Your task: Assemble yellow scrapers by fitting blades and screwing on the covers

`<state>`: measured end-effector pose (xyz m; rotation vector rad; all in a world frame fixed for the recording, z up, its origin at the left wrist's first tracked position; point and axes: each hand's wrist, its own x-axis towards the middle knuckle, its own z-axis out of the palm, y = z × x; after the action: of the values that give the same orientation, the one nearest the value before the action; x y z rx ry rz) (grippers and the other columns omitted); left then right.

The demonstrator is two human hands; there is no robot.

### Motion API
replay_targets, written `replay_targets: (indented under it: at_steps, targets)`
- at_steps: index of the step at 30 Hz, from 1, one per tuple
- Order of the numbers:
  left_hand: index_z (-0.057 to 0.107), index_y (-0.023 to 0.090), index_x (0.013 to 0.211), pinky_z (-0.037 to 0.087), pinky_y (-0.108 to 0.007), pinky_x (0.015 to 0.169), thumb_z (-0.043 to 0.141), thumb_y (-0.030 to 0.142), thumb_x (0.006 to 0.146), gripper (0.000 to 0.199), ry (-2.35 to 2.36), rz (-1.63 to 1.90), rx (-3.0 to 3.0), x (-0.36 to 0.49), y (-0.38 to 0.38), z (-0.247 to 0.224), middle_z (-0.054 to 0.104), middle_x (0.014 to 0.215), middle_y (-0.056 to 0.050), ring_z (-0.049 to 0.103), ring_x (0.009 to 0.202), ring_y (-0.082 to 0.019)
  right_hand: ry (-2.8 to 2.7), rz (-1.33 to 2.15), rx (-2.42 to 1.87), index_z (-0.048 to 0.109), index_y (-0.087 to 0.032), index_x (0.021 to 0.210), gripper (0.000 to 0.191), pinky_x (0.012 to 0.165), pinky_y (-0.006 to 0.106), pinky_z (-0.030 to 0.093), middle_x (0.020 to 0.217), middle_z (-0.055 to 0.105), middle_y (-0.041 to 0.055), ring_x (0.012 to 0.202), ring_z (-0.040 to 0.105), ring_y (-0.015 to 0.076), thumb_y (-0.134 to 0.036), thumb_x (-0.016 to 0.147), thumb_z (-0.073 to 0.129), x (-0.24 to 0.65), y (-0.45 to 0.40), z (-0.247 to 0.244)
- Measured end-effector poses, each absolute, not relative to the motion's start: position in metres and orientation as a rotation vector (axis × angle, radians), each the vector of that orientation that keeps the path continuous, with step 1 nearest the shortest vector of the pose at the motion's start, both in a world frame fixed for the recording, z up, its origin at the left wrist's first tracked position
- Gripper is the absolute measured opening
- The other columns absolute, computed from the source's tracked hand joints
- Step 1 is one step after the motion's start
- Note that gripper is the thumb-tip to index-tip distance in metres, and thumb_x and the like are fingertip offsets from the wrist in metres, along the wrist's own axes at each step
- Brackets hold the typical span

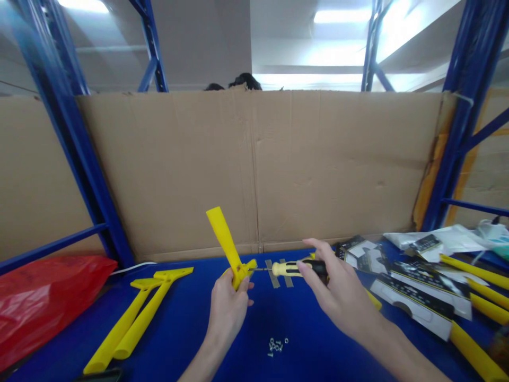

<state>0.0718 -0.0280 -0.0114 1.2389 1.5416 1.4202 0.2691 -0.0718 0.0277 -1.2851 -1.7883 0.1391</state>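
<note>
My left hand [230,302] is closed around the head end of a yellow plastic tool with a wide handle [223,236], which tilts up and to the left. In my right hand [334,286] is a screwdriver [288,269] with a cream and black handle, held level and pointing left. Its tip meets the head of the yellow tool; whether it sits in a screw is too small to tell. Below, between my hands, several small screws and nuts [276,346] lie loose on the blue surface [238,361].
Two yellow T-shaped tools [147,307] lie at left, beside a red plastic bag [51,307]. Black-and-white cardboard packaging [413,305] and more yellow handles [477,350] crowd the right. A cardboard wall [318,170] between blue metal posts [85,143] closes off the back.
</note>
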Motion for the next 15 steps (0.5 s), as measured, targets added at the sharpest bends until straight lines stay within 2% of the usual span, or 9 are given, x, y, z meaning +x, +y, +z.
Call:
replay_targets:
  at_steps: [2, 5, 6, 7, 9, 11, 13, 15]
  targets:
    - [0.062, 0.009, 0.090, 0.055, -0.023, 0.042, 0.057, 0.008, 0.078, 0.013, 1.545, 1.420, 1.234, 0.0710, -0.0273, -0.0116, 0.068, 0.094, -0.012, 0.068, 0.074, -0.020, -1.778, 0.129, -1.385, 0.050, -0.017, 0.122, 0.041, 0.060, 0.035, 0.048, 0.071, 0.065, 0.0045, 0.063, 0.062, 0.0216, -0.042, 0.092, 0.036, 0.2688, -0.0716, 0.0275]
    - [0.063, 0.010, 0.089, 0.055, -0.022, 0.042, 0.057, 0.008, 0.077, 0.013, 1.537, 1.447, 1.219, 0.0687, -0.0259, -0.0121, 0.068, 0.093, -0.012, 0.068, 0.074, -0.019, -1.818, 0.139, -1.269, 0.034, -0.018, 0.135, 0.050, 0.066, 0.034, 0.051, 0.100, 0.065, 0.0097, 0.075, 0.065, 0.0206, -0.038, 0.090, 0.041, 0.2686, -0.0709, 0.0259]
    - [0.063, 0.010, 0.089, 0.055, -0.022, 0.042, 0.058, 0.009, 0.077, 0.013, 1.532, 1.451, 1.223, 0.0683, -0.0258, -0.0120, 0.068, 0.093, -0.012, 0.067, 0.074, -0.019, -1.823, 0.135, -1.215, 0.035, -0.019, 0.134, 0.049, 0.069, 0.034, 0.051, 0.106, 0.063, 0.0100, 0.079, 0.065, 0.0202, -0.036, 0.089, 0.043, 0.2684, -0.0705, 0.0254]
    - [0.063, 0.010, 0.090, 0.055, -0.022, 0.042, 0.058, 0.009, 0.078, 0.013, 1.527, 1.448, 1.231, 0.0681, -0.0260, -0.0117, 0.068, 0.093, -0.012, 0.067, 0.073, -0.019, -1.813, 0.129, -1.193, 0.041, -0.020, 0.129, 0.043, 0.070, 0.033, 0.052, 0.105, 0.063, 0.0092, 0.081, 0.065, 0.0201, -0.035, 0.089, 0.044, 0.2679, -0.0701, 0.0249]
    - [0.063, 0.009, 0.091, 0.055, -0.023, 0.042, 0.057, 0.009, 0.078, 0.014, 1.521, 1.427, 1.254, 0.0685, -0.0268, -0.0109, 0.068, 0.094, -0.012, 0.067, 0.073, -0.019, -1.770, 0.124, -1.251, 0.055, -0.020, 0.113, 0.032, 0.069, 0.033, 0.051, 0.088, 0.067, 0.0069, 0.077, 0.066, 0.0215, -0.036, 0.091, 0.040, 0.2666, -0.0693, 0.0245]
    - [0.062, 0.009, 0.093, 0.055, -0.023, 0.041, 0.056, 0.008, 0.078, 0.016, 1.535, 1.414, 1.262, 0.0692, -0.0276, -0.0103, 0.067, 0.095, -0.013, 0.067, 0.073, -0.019, -1.720, 0.130, -1.327, 0.056, -0.018, 0.113, 0.036, 0.067, 0.034, 0.051, 0.081, 0.068, 0.0071, 0.075, 0.066, 0.0227, -0.039, 0.093, 0.034, 0.2655, -0.0695, 0.0243]
    - [0.062, 0.009, 0.092, 0.055, -0.024, 0.041, 0.056, 0.007, 0.078, 0.015, 1.553, 1.419, 1.252, 0.0692, -0.0275, -0.0103, 0.067, 0.095, -0.013, 0.067, 0.073, -0.019, -1.729, 0.173, -1.304, 0.044, -0.018, 0.128, 0.042, 0.067, 0.034, 0.052, 0.098, 0.066, 0.0102, 0.080, 0.066, 0.0221, -0.039, 0.092, 0.037, 0.2653, -0.0705, 0.0242]
    - [0.062, 0.009, 0.091, 0.055, -0.023, 0.041, 0.056, 0.008, 0.078, 0.014, 1.557, 1.431, 1.245, 0.0687, -0.0267, -0.0106, 0.067, 0.093, -0.012, 0.067, 0.072, -0.019, -1.784, 0.221, -1.203, 0.034, -0.020, 0.135, 0.050, 0.067, 0.032, 0.052, 0.113, 0.060, 0.0115, 0.084, 0.065, 0.0204, -0.035, 0.088, 0.044, 0.2659, -0.0715, 0.0244]
